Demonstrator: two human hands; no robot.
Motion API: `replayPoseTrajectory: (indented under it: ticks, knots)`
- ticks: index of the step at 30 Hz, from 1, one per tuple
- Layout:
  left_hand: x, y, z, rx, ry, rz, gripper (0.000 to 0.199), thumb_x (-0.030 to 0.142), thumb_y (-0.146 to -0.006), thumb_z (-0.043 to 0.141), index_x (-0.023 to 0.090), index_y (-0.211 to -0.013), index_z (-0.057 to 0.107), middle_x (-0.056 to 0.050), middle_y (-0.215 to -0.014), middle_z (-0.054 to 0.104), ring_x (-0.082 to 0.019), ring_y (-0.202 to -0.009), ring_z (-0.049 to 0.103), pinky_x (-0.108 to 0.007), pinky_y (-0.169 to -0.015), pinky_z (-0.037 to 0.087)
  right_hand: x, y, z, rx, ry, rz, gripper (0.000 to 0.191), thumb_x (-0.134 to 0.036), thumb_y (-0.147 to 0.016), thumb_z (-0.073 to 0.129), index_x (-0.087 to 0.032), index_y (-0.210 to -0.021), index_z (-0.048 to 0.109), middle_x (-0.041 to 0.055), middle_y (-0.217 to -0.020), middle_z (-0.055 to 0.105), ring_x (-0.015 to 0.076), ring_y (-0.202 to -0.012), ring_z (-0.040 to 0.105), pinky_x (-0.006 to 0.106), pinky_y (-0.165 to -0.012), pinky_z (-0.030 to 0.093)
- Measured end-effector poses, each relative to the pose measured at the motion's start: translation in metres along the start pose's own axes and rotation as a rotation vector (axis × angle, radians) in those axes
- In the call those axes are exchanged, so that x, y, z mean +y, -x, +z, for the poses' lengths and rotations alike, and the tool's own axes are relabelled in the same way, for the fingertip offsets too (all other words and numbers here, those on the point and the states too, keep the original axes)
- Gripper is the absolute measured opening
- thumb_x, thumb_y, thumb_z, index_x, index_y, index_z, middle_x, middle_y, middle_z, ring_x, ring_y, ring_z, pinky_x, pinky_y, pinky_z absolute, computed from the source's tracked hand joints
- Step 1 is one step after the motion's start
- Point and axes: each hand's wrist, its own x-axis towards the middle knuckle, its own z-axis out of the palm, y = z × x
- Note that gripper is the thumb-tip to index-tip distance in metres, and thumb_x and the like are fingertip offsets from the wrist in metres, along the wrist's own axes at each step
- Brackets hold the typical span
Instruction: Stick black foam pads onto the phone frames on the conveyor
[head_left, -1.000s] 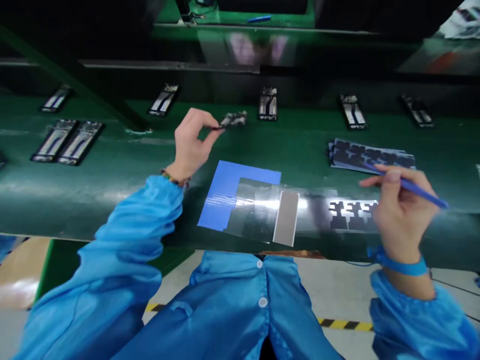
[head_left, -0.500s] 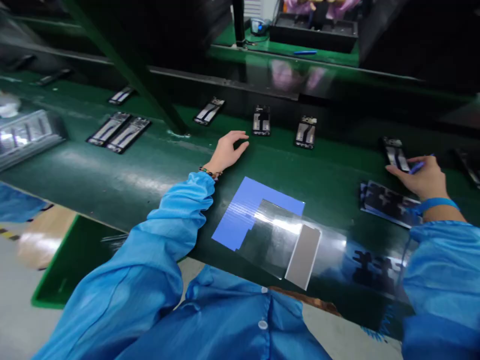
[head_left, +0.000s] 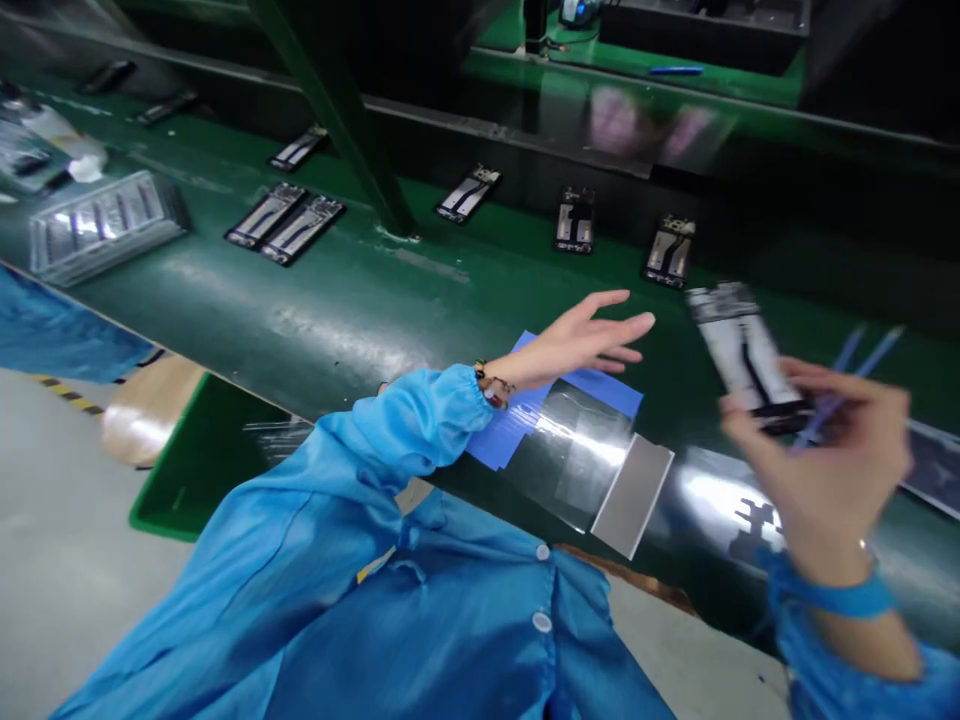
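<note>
My right hand (head_left: 832, 460) grips a phone chassis (head_left: 739, 345) by its lower end, raised above the bench and tilted. Blue tweezers (head_left: 851, 375) are tucked in the same hand, their two tips pointing up and away. My left hand (head_left: 581, 340) reaches to the right over the bench, fingers spread, holding nothing and apart from the chassis. Beneath its wrist lies a blue sheet (head_left: 491, 445), partly covered by my arm. A clear film (head_left: 570, 470) overlaps that sheet, and a grey rectangular strip (head_left: 634, 495) lies at the film's right side.
Several more phone chassis lie along the back, including one (head_left: 669, 250) near my left hand. A green post (head_left: 352, 130) rises from the bench. Clear trays (head_left: 105, 225) are stacked at left. Below the front edge is a green bin (head_left: 180, 470). Dark cut-out pieces (head_left: 754, 525) lie at right.
My right hand has lifted the phone chassis from the back right of the bench and brought it left and nearer. My left hand has moved right and spread its fingers. The view has shifted.
</note>
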Motion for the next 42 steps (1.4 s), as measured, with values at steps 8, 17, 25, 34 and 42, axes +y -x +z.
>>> replayPoseTrajectory:
  ticks: [8,17,25,34,42]
  knots:
    - [0.013,0.051,-0.013,-0.154,-0.359,0.145,0.057,0.046,-0.095,0.092,0.022,-0.14,0.067,-0.012,-0.138,0.077,-0.025,-0.116,0.078,-0.039,-0.101,0.064,-0.074,0.072,0.017,-0.012,-0.391,0.215,0.032,-0.056,-0.117,0.049,-0.029,-0.122,0.066,0.0082,-0.118,0.083,0.0281,-0.11,0.082,0.056,-0.103,0.062]
    - [-0.012,0.082,0.009,-0.378,-0.919,0.253,0.046,0.04,-0.098,0.09,0.019,-0.135,0.073,-0.014,-0.137,0.077,-0.031,-0.128,0.074,-0.046,-0.106,0.06,-0.037,0.075,0.055,-0.183,-0.421,0.325,0.032,-0.055,-0.11,0.068,-0.026,-0.126,0.069,0.0075,-0.118,0.084,0.0271,-0.119,0.083,0.055,-0.113,0.061]
    - [-0.004,0.101,-0.012,-0.503,-1.338,0.518,0.064,0.057,-0.103,0.082,0.018,-0.151,0.066,-0.016,-0.153,0.074,-0.032,-0.141,0.071,-0.05,-0.125,0.049,-0.015,0.081,0.053,-0.477,-0.043,-0.004,0.053,-0.07,-0.099,0.078,-0.032,-0.135,0.069,0.0097,-0.148,0.078,0.0363,-0.148,0.067,0.062,-0.122,0.048]
    - [0.005,0.075,-0.021,-0.581,-1.306,0.516,0.054,0.056,-0.117,0.058,0.016,-0.151,0.069,-0.012,-0.153,0.075,-0.028,-0.136,0.071,-0.049,-0.127,0.043,-0.039,0.067,0.046,-0.246,-0.096,0.169,0.042,-0.061,-0.113,0.061,-0.025,-0.135,0.069,0.0123,-0.138,0.081,0.0312,-0.138,0.075,0.059,-0.124,0.05]
    - [0.012,0.063,-0.061,-0.562,-1.396,0.52,0.026,0.018,-0.108,0.066,0.025,-0.125,0.083,0.0,-0.145,0.081,-0.028,-0.136,0.067,-0.049,-0.126,0.041,-0.095,0.095,0.045,-0.273,-0.44,0.555,0.039,-0.057,-0.103,0.08,-0.024,-0.124,0.079,0.0076,-0.106,0.087,0.0283,-0.103,0.085,0.049,-0.101,0.067]
